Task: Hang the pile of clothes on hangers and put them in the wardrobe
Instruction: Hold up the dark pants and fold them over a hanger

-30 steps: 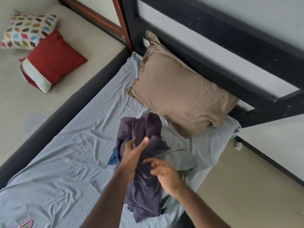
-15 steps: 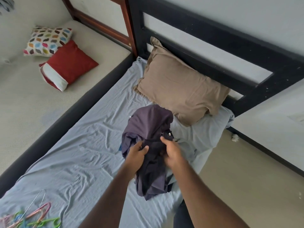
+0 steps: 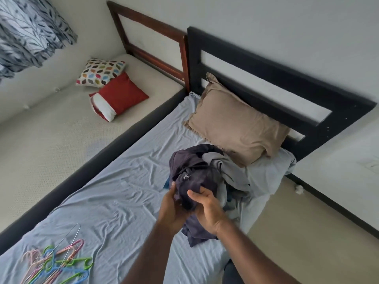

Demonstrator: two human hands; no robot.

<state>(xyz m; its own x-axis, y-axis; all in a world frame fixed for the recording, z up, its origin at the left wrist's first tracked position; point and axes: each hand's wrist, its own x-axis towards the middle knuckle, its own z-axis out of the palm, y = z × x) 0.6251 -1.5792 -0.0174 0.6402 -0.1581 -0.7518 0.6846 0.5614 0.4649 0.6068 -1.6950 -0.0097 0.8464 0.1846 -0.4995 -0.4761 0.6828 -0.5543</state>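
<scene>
Both hands (image 3: 192,208) around purple garment (image 3: 194,171)

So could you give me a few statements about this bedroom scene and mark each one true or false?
1. Both hands, left hand and right hand, hold the dark purple garment. True.
2. The hangers lie beside the tan pillow. False: they lie far from it, at the near end of the bed.
3. The red cushion sits on the neighbouring beige mattress. True.
4. The garment is already on a hanger. False: no hanger is in it.
</scene>
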